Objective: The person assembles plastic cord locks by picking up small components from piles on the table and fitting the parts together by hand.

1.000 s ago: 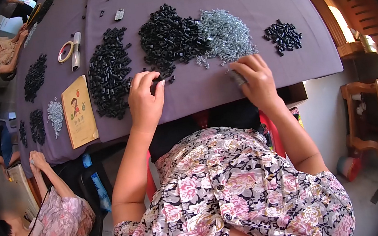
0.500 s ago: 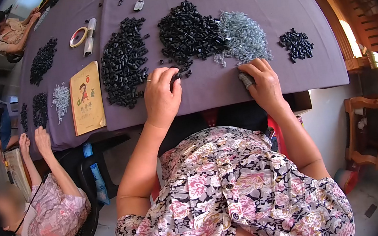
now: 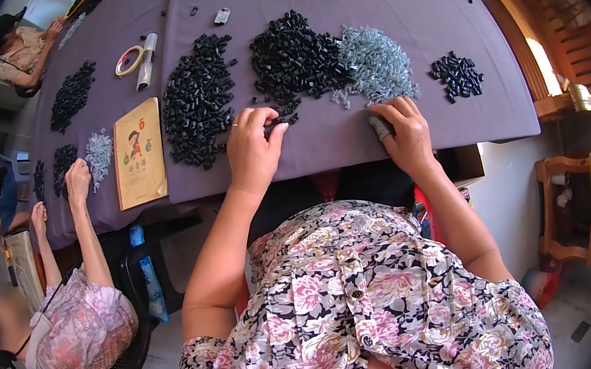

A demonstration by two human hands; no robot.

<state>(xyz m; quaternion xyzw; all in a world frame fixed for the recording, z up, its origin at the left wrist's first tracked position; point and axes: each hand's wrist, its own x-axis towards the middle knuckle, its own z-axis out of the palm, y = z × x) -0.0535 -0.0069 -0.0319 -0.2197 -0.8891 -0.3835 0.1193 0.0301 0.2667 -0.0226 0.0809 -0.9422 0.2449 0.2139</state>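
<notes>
While my left hand [image 3: 254,149] curls below the black pile [image 3: 296,52] at upper centre, my right hand [image 3: 404,131] sits apart at the clear pile [image 3: 377,63], right of centre. I cannot tell whether either grips anything.

Soft light fills a fisheye-bent view with black corners.

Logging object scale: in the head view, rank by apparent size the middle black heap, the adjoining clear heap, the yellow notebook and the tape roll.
1. Middle black heap
2. Clear heap and yellow notebook: too alike to rank
3. Tape roll
</notes>
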